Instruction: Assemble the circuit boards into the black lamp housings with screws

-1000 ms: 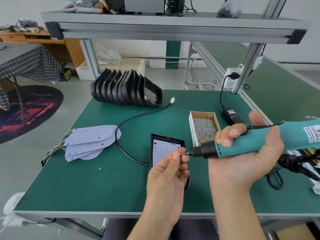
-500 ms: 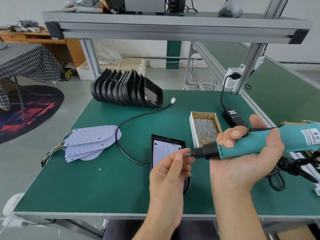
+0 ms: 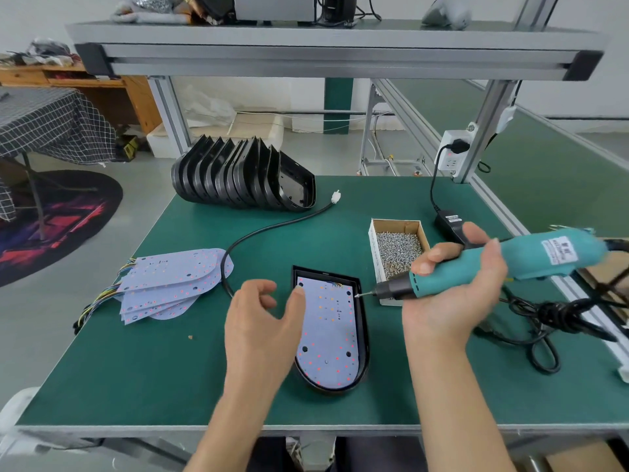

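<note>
So the housing [image 3: 363, 338] with a board [image 3: 326, 332] in it sits front-center on the table [image 3: 143, 379]. Loose boards [image 3: 170, 284] are stacked to its left, screw box [image 3: 396, 247] to the right, spare housings [image 3: 238, 175] lined up behind.

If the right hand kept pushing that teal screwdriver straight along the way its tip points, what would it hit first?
Probably the circuit board in the black lamp housing: the right hand aims the electric screwdriver leftward and slightly down. Depth is unclear; the left hand's thumb lies farther along.

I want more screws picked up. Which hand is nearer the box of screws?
Right. The right hand, gripping the screwdriver, sits at the near right edge of the screw box. The left hand is farther left, beyond the lamp housing.
</note>
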A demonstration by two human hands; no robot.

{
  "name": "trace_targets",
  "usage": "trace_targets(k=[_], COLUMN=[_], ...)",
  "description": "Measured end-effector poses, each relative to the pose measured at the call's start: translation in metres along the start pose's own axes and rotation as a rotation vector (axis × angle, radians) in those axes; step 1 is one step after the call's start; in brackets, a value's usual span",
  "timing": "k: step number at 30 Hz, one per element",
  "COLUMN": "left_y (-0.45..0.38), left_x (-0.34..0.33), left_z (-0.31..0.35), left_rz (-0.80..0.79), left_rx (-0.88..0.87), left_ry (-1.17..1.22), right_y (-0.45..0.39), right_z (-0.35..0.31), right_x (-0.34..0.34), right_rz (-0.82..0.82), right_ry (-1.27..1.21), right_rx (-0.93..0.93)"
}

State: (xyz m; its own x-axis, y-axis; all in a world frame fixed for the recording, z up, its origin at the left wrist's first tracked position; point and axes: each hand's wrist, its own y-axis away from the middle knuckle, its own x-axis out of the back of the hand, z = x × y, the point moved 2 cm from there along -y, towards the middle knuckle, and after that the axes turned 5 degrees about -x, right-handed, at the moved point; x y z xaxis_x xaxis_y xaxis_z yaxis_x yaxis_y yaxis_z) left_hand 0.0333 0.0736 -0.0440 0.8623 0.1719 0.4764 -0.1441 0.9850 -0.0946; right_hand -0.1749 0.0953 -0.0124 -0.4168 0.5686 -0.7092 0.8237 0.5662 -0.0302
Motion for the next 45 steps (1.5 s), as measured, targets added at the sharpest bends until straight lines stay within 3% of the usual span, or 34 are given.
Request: trace_targets(k=[4, 7, 45], left_y=[-0.016, -0.019, -0.020], left_x=[-0.020, -0.027, -0.039], left_z=[0.000, 0.002, -0.008], left_rz=[-0.334, -0.396, -0.241], left_rx=[0.062, 0.080, -0.018], left_ry=[-0.280, -0.279, -0.235], right_y=[-0.009, -0.012, -0.019], right_z=[0.020, 0.030, 0.054], right_x=[-0.006, -0.005, -0.003], right_rz=[0.012, -0.031, -0.154], right_ry=[-0.013, 0.022, 0.182], right_rx=[-0.023, -0.001, 0.076])
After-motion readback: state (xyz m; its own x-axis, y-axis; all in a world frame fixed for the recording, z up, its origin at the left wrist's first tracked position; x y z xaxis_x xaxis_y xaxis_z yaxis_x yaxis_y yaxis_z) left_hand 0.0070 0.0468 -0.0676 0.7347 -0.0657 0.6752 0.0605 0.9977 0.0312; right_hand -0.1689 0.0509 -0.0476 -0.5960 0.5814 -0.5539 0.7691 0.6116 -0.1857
